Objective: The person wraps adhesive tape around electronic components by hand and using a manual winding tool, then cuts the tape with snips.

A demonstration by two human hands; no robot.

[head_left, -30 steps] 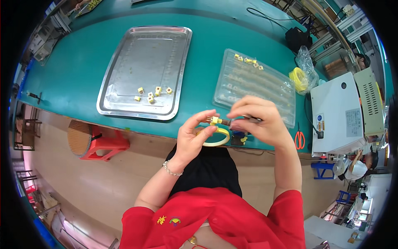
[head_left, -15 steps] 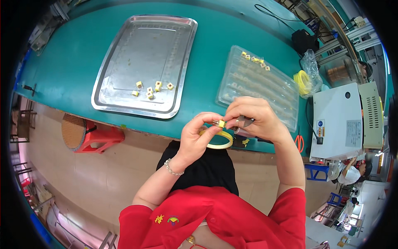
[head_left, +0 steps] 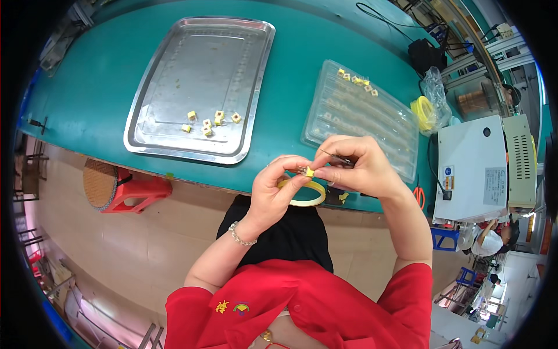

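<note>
Honestly, the small yellow block (head_left: pixel 309 173) just below the centre of the frame looks easy to fumble. The left hand (head_left: pixel 279 185) has it pinched, thumb and fingertips closed with no slack I can see. The right hand (head_left: pixel 359 167) is curled round a dark tool (head_left: pixel 339 158), its fingertips right up at the block's right side (can't tell if they're gripping it too).

My worry: a hard tug from the right could twist the block loose, and a tighter left squeeze could bend its pins (head_left: pixel 301 170). The tool's tip juts out upper left, so a careless turn might jab a finger. And the yellow ring (head_left: pixel 310 202) sits just under the left fingers, near the bench (head_left: pixel 285 99) edge; a slip could knock it.
</note>
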